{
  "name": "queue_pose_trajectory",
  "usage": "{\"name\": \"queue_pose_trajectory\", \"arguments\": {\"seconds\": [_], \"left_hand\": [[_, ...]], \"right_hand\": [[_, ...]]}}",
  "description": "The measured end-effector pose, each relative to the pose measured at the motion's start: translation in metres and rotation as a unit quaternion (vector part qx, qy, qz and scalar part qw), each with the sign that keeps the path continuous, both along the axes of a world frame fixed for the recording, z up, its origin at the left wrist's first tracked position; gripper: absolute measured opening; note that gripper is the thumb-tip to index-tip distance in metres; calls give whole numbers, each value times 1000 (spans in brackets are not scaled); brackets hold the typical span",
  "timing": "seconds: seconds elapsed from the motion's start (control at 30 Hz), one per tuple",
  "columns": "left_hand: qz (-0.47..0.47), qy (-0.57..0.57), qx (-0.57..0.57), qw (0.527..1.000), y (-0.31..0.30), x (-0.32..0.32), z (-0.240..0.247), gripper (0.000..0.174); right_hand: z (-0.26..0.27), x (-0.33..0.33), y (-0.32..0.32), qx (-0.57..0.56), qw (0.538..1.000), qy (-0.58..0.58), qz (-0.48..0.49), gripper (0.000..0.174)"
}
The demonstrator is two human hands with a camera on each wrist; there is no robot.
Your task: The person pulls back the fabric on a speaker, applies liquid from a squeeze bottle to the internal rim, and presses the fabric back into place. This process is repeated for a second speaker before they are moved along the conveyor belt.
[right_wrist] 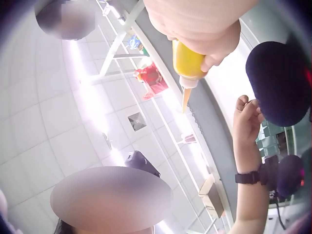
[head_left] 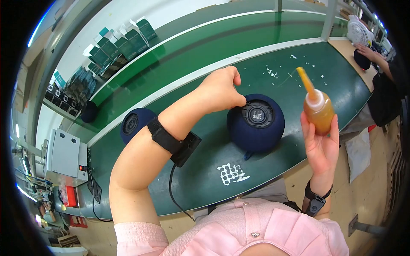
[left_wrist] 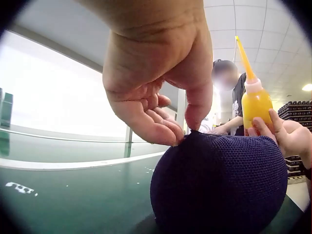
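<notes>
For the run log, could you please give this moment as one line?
left hand pinches navy speaker cover | right hand holds squeeze bottle, nozzle up

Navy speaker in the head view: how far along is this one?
Done: the navy speaker wears its knit cover, black round panel seated on top. In hand: the left hand pinches the cover by that panel; the right hand holds the amber bottle upright, nozzle clear of the speaker. Left: probably applying from the bottle; a second speaker sits untouched at left.

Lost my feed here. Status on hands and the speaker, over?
Left hand pinches top edge of round navy fabric speaker. Right hand holds amber squeeze bottle upright, off it. Nothing between.
</notes>
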State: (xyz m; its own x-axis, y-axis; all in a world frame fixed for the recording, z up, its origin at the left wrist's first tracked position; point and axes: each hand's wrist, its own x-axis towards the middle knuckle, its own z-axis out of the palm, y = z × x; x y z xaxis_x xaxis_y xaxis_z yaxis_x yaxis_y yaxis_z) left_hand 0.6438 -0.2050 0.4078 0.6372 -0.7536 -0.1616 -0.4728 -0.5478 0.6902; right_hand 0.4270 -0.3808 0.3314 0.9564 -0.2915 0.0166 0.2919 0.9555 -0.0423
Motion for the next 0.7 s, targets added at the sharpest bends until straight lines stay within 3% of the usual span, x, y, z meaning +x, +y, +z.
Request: {"name": "queue_pose_trajectory", "arguments": {"seconds": [0.07,0.13,0.2,0.27,0.37,0.4,0.47,0.53,0.57,0.7], "left_hand": [[-11,-8,26,1000,0,-1,3,34],[-7,-83,-140,987,2,-7,3,40],[-163,157,-296,928,0,-30,19,50],[-231,347,-311,854,4,-62,35,57],[-251,366,-403,800,44,-75,65,51],[-297,373,-449,756,54,-69,59,44],[-228,319,-444,806,82,-79,56,31],[-102,240,-312,914,99,-96,51,21],[-69,208,-261,940,101,-99,43,20],[18,109,-130,985,103,-100,-4,19]], "right_hand": [[7,-2,-3,29,999,-24,24,52],[12,-4,-5,8,1000,-24,7,51],[15,-6,-6,24,999,-29,12,52],[15,-8,-11,34,999,-33,23,52],[11,-22,-23,56,996,-71,18,53],[10,-29,-27,45,996,-76,20,54],[4,-41,-37,33,996,-82,20,55],[-4,-50,-45,26,995,-95,33,56],[-1,-54,-46,20,998,-62,7,59],[-10,-64,-49,52,996,-72,-11,59]]}}
